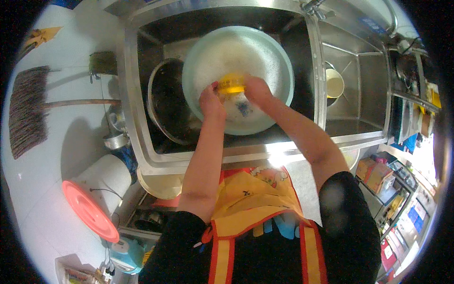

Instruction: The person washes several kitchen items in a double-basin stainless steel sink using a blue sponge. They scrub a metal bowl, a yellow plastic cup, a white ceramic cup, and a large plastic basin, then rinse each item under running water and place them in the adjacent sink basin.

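Both hands are over a large pale green basin (291, 81) filled with foamy water. My left hand (211, 102) grips the left side of a yellow container (231, 83), which looks like see-through plastic. At its right side my right hand (258, 90) is closed against it, blurred, and its fingertips are hidden. A small dark blue thing (243, 108) shows in the water just below the container; what it is cannot be made out. The basin stands inside a stainless steel sink (298, 120).
A dark round pan (170, 103) leans left of the basin. In the right-hand sink sits a cream-coloured pot (334, 83). A tap (315, 10) rises at the back. A broom (32, 110), a white bucket with a pink lid (90, 211) and loaded shelves (393, 184) surround the sinks.
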Action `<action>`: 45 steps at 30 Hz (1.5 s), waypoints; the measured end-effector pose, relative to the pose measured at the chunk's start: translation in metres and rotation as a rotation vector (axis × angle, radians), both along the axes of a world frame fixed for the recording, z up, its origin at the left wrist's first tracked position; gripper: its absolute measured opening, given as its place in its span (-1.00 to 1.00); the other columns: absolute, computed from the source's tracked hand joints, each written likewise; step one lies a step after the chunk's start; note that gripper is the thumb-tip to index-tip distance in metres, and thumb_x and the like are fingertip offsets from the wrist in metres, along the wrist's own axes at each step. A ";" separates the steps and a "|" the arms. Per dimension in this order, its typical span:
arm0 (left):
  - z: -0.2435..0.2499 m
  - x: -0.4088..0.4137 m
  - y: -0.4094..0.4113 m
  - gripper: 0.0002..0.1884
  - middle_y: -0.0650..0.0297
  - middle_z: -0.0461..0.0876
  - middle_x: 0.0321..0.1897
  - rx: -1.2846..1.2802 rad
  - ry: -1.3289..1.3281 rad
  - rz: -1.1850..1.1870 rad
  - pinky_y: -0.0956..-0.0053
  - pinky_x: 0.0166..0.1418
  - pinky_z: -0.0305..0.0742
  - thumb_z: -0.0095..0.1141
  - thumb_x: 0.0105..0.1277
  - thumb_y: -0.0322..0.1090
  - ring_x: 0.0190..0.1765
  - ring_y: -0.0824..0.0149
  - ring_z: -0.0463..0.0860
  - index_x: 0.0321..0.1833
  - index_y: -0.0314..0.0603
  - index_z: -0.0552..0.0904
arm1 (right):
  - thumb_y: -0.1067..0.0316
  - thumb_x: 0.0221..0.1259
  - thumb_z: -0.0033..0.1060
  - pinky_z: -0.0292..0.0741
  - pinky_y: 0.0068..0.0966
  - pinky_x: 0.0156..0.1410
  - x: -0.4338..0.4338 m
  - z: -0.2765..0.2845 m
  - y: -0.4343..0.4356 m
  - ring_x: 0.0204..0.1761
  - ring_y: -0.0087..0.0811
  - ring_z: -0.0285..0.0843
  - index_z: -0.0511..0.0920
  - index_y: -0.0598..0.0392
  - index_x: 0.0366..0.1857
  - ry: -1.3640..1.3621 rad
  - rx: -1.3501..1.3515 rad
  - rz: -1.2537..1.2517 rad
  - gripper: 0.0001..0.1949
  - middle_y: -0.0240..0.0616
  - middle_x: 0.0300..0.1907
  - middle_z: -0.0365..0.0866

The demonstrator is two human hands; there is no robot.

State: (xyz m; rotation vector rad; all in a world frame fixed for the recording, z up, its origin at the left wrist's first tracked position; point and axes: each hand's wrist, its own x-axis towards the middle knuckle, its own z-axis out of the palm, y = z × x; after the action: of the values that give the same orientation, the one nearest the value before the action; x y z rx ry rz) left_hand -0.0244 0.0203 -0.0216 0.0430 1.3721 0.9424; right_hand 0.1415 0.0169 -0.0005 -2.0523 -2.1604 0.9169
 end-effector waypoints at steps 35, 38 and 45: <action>0.155 0.108 0.019 -0.60 0.07 0.60 0.09 0.926 0.622 -0.732 0.28 0.31 0.40 0.15 0.23 -0.51 0.15 0.08 0.56 0.17 -0.22 0.56 | 0.43 0.15 0.09 0.55 -0.01 -0.16 0.093 0.133 -0.031 -0.24 0.10 0.65 0.42 0.07 0.07 0.267 0.426 -0.432 -0.64 0.03 -0.33 0.65; 0.157 0.141 0.021 -0.61 0.06 0.58 0.11 0.719 0.677 -0.959 0.29 0.28 0.42 0.19 0.27 -0.38 0.15 0.08 0.56 0.18 -0.18 0.57 | 0.42 0.16 0.12 0.55 -0.04 -0.10 0.128 0.142 -0.041 -0.20 0.14 0.63 0.42 -0.01 0.15 0.372 0.363 -0.661 -0.58 0.09 -0.29 0.66; 0.030 0.125 0.040 -0.36 -0.10 0.23 0.42 0.988 1.140 -1.018 -0.02 0.48 0.06 0.28 0.20 -0.05 0.45 -0.10 0.19 0.34 -0.10 0.46 | 0.24 0.33 0.04 0.54 0.01 -0.22 0.234 0.103 -0.094 -0.30 0.16 0.63 0.31 0.02 0.32 0.087 0.405 -0.971 -0.53 0.15 -0.35 0.64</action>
State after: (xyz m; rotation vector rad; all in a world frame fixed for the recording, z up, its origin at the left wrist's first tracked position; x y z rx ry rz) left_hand 0.1007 0.0603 0.0086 2.0725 1.3863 0.5648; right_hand 0.3755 -0.0769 0.1029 -2.3196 -0.9283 0.3765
